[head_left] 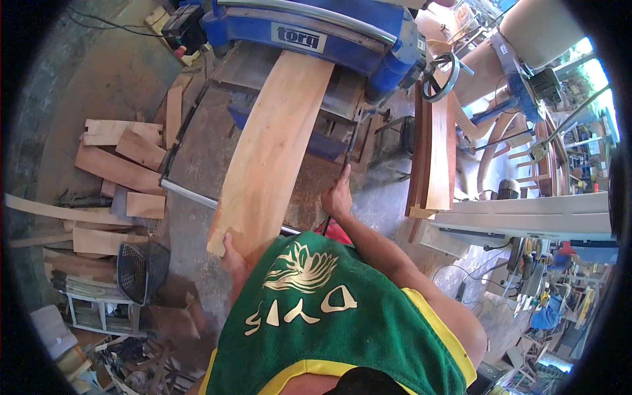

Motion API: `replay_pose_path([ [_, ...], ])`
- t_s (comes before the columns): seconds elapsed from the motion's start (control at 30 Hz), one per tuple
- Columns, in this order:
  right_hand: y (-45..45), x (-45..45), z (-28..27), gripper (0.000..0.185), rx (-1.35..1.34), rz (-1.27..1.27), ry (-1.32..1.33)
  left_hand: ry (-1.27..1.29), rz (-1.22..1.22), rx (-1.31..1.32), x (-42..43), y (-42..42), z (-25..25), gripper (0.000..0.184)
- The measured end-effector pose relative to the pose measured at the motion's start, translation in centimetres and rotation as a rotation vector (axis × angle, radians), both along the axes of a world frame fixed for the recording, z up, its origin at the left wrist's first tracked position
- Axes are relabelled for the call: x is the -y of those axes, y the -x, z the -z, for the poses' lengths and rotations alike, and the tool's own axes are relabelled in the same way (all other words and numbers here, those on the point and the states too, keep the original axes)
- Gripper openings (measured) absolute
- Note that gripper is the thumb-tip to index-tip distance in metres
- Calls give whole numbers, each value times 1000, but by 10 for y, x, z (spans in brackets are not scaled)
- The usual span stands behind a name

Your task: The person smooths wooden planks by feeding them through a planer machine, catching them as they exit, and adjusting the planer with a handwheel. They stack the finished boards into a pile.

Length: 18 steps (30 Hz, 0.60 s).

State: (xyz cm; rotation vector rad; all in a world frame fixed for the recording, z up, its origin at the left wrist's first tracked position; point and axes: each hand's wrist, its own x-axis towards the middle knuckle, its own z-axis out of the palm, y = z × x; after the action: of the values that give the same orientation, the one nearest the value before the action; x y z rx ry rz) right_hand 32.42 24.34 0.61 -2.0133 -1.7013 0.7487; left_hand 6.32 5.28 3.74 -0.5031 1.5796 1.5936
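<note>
A long pale wooden board [271, 145] runs from under the blue planer [303, 29] marked "torq" toward my body. At its near left corner, my left hand [233, 260] grips the board, thumb on the top face and the other fingers hidden. To the right of the board, my right hand [337, 197] is closed around the thin dark side rail [351, 145] of the machine's roller frame, apart from the wood. The rail's lower part passes behind my hand. A metal roller [189, 194] crosses beneath the board near its close end.
Several wood offcuts [122, 161] lie on the floor at left, near a dark plastic basket [139, 273]. A handwheel [441, 77] juts from the planer's right side. Long stacked boards [434, 151] stand at right, beside a white machine beam [526, 217].
</note>
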Motion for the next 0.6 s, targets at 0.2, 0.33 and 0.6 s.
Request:
replay_pose_path([
  [0.2,0,1,-7,90,-13,-2,7,71,-11,-42,-13,0,20,65],
  [0.33,2,0,-13,94,-27,2,38,67,-5,-89,-20,-3,35,65],
  [0.6,-3,1,-7,96,-63,-10,15,22,6,-183,-55,-26,-17,67],
])
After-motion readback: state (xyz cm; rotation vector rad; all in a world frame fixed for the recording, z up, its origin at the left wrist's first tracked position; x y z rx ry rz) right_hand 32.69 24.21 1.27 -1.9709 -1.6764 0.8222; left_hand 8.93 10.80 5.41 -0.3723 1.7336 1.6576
